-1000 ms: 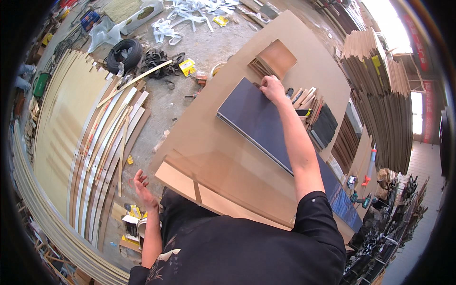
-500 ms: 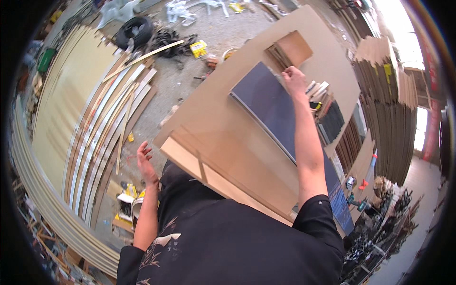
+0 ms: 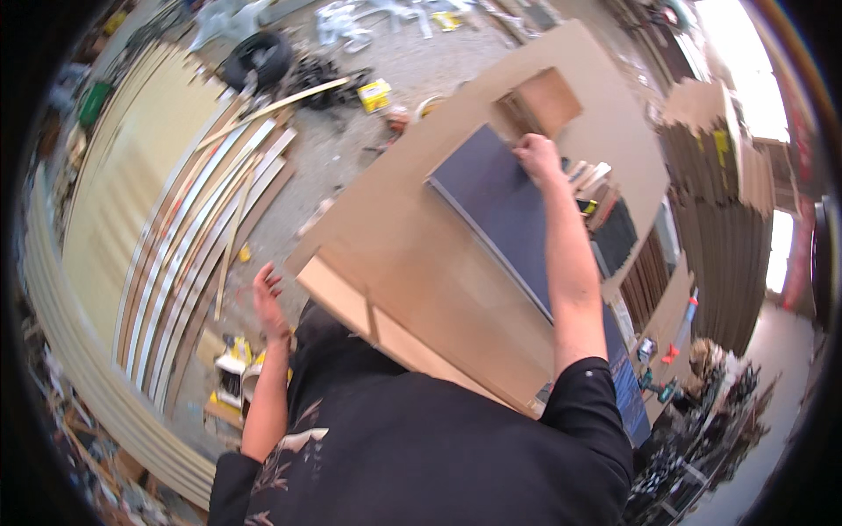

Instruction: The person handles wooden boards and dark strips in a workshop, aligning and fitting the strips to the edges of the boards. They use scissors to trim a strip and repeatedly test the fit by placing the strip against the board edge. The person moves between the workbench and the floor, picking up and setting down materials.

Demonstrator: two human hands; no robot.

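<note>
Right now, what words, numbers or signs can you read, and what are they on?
None can be read clearly.
Red banner: too blurred.
Yellow box: too small and blurred.
Black shirt: pale marks, too small.
Dark blue panel by the right hand: no clear lettering.

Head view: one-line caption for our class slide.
Right hand at the edge of a dark panel, left hand empty.

A black coil [image 3: 237, 68] and a yellow box [image 3: 374, 95] are strewn across the concrete floor [image 3: 408, 66]. At left, pale sheets [image 3: 114, 193] are flanked by long strips [image 3: 197, 237]; at right, brown panels [image 3: 715, 241] are stacked.
</note>
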